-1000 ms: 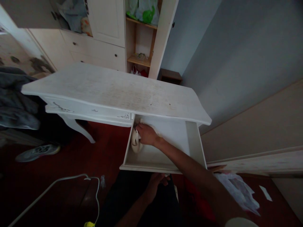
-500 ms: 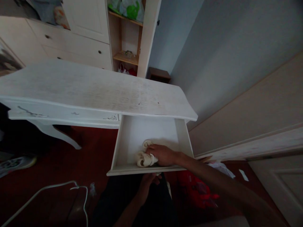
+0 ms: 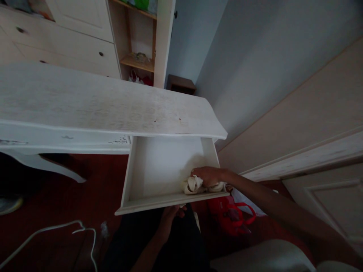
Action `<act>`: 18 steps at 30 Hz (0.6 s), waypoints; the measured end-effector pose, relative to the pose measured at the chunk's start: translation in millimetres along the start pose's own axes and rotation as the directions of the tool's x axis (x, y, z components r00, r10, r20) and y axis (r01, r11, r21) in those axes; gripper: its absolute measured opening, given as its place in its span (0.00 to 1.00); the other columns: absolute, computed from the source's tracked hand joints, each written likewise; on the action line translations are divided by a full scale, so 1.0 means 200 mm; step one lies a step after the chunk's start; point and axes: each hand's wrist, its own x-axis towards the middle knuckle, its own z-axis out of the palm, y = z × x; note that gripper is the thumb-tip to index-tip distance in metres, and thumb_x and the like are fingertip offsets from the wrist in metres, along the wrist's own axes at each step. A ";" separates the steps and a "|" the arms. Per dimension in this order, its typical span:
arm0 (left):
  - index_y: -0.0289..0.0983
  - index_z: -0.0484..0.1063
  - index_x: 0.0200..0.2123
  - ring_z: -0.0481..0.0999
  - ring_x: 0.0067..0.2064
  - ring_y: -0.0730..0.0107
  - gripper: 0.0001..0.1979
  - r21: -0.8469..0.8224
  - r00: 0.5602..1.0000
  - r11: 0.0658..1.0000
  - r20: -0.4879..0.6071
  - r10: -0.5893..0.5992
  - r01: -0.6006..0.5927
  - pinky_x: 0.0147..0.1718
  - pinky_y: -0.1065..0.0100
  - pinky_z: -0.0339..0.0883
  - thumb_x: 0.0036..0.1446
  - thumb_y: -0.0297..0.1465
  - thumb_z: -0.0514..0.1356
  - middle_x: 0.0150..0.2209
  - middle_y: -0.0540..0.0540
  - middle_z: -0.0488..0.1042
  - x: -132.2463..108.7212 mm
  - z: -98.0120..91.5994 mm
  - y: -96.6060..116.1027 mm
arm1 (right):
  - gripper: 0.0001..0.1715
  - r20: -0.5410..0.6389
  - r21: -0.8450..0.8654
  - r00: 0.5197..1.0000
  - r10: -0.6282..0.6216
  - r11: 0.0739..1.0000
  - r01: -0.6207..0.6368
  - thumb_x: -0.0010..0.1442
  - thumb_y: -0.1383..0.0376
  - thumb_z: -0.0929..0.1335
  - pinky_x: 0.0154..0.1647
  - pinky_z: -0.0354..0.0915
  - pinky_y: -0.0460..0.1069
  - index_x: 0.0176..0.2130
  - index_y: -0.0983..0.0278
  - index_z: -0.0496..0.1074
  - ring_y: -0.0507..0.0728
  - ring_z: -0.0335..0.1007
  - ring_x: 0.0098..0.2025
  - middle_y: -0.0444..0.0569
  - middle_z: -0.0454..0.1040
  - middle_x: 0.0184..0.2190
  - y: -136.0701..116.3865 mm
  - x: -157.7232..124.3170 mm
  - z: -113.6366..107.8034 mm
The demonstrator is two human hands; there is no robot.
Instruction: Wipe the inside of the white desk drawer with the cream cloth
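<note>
A crumpled cream cloth (image 3: 193, 185) is bunched under my right hand (image 3: 209, 176), whose fingers are closed on it. It presses against the inside front right corner of the pulled-out white drawer (image 3: 159, 162). My left hand (image 3: 171, 216) is below the drawer's front edge, fingers curled around a small pale piece that looks like the drawer handle, mostly hidden by the fingers. The drawer extends from a white desk (image 3: 133, 109) whose top has brownish smudges and a few dark specks.
A red bag (image 3: 227, 215) lies on the floor right of the drawer. A white bent wire or cable (image 3: 42, 229) is at lower left. A wall (image 3: 272, 68) flanks the desk's right side. Behind it stands a white cabinet (image 3: 82, 49) with open shelves.
My right hand has slid the cloth rightward along the drawer's front inside edge to the corner. My left hand stays at the drawer front. The view has shifted to the right.
</note>
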 end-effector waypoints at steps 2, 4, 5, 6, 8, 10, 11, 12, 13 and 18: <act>0.32 0.79 0.32 0.72 0.32 0.66 0.29 -0.019 1.000 1.000 -0.015 -0.001 0.000 0.36 0.63 0.66 0.50 0.55 0.63 0.32 0.41 0.79 0.00 0.00 -0.01 | 0.29 0.039 -0.003 0.999 0.010 1.000 -0.010 0.45 0.76 0.71 0.45 0.66 0.51 0.49 0.69 0.71 0.62 0.73 0.45 0.56 0.75 0.45 -0.03 -0.02 -0.03; 0.33 0.79 0.32 0.72 0.31 0.66 0.28 -0.040 0.999 0.999 -0.037 -0.003 0.001 0.36 0.63 0.66 0.49 0.55 0.64 0.32 0.41 0.79 0.01 0.00 -0.02 | 0.27 0.063 0.008 0.998 0.014 1.000 -0.015 0.45 0.74 0.71 0.43 0.66 0.51 0.47 0.68 0.72 0.62 0.73 0.43 0.55 0.75 0.43 -0.05 -0.04 -0.07; 0.33 0.79 0.33 0.72 0.31 0.66 0.28 -0.047 0.999 0.999 -0.044 -0.004 0.002 0.36 0.63 0.66 0.49 0.55 0.64 0.32 0.41 0.79 0.01 0.00 -0.02 | 0.26 0.062 0.020 0.998 0.015 1.000 -0.016 0.45 0.74 0.71 0.42 0.66 0.51 0.47 0.68 0.72 0.62 0.73 0.43 0.54 0.75 0.42 -0.06 -0.05 -0.08; 0.33 0.79 0.33 0.73 0.31 0.66 0.28 -0.052 0.999 0.999 -0.045 -0.007 0.005 0.36 0.63 0.66 0.48 0.55 0.65 0.33 0.41 0.80 0.01 0.00 -0.03 | 0.26 0.051 0.035 0.999 0.013 0.999 -0.014 0.45 0.74 0.71 0.41 0.65 0.51 0.46 0.68 0.72 0.62 0.72 0.42 0.54 0.74 0.41 -0.07 -0.07 -0.09; 0.32 0.78 0.32 0.73 0.31 0.66 0.28 -0.060 0.999 0.998 -0.039 -0.014 0.012 0.37 0.63 0.66 0.48 0.55 0.65 0.33 0.41 0.80 0.01 0.00 -0.03 | 0.26 0.015 0.064 1.000 -0.005 0.998 0.004 0.45 0.74 0.71 0.41 0.65 0.51 0.46 0.67 0.72 0.61 0.71 0.41 0.53 0.74 0.41 -0.10 -0.09 -0.10; 0.32 0.78 0.31 0.73 0.31 0.66 0.28 -0.068 0.999 0.998 -0.039 -0.013 0.010 0.37 0.63 0.67 0.48 0.54 0.65 0.33 0.41 0.80 0.01 0.00 -0.03 | 0.25 -0.025 0.085 0.999 -0.041 0.995 0.043 0.45 0.74 0.71 0.41 0.64 0.51 0.46 0.67 0.71 0.60 0.71 0.41 0.53 0.73 0.40 -0.14 -0.09 -0.10; 0.32 0.78 0.32 0.73 0.31 0.67 0.28 -0.074 0.999 0.997 -0.042 -0.009 0.006 0.36 0.63 0.67 0.48 0.54 0.65 0.33 0.41 0.80 0.01 0.01 -0.03 | 0.25 -0.048 0.095 0.997 -0.064 0.993 0.068 0.45 0.74 0.71 0.41 0.64 0.51 0.45 0.68 0.71 0.60 0.70 0.40 0.52 0.73 0.40 -0.17 -0.08 -0.10; 0.32 0.78 0.33 0.73 0.30 0.67 0.27 -0.084 0.999 0.996 -0.046 -0.006 0.002 0.36 0.63 0.67 0.48 0.54 0.66 0.32 0.41 0.80 0.01 0.01 -0.03 | 0.24 -0.080 0.108 0.993 -0.091 0.989 0.099 0.45 0.74 0.71 0.41 0.64 0.50 0.45 0.68 0.71 0.59 0.70 0.40 0.52 0.72 0.40 -0.20 -0.06 -0.10; 0.32 0.78 0.34 0.73 0.30 0.67 0.28 -0.097 0.999 0.995 -0.048 -0.006 0.002 0.35 0.63 0.67 0.47 0.54 0.66 0.32 0.41 0.80 0.01 0.01 -0.02 | 0.23 -0.122 0.126 0.985 -0.122 0.982 0.138 0.46 0.75 0.71 0.41 0.64 0.50 0.44 0.67 0.71 0.59 0.70 0.40 0.52 0.72 0.41 -0.24 -0.04 -0.10; 0.32 0.76 0.30 0.73 0.28 0.66 0.30 -0.072 0.995 0.996 -0.081 -0.052 0.046 0.33 0.61 0.68 0.42 0.56 0.67 0.30 0.40 0.79 0.01 0.04 0.02 | 0.22 -0.328 0.126 0.898 -0.294 0.928 0.350 0.49 0.71 0.73 0.43 0.65 0.49 0.45 0.65 0.71 0.58 0.69 0.45 0.51 0.71 0.45 -0.47 0.09 -0.11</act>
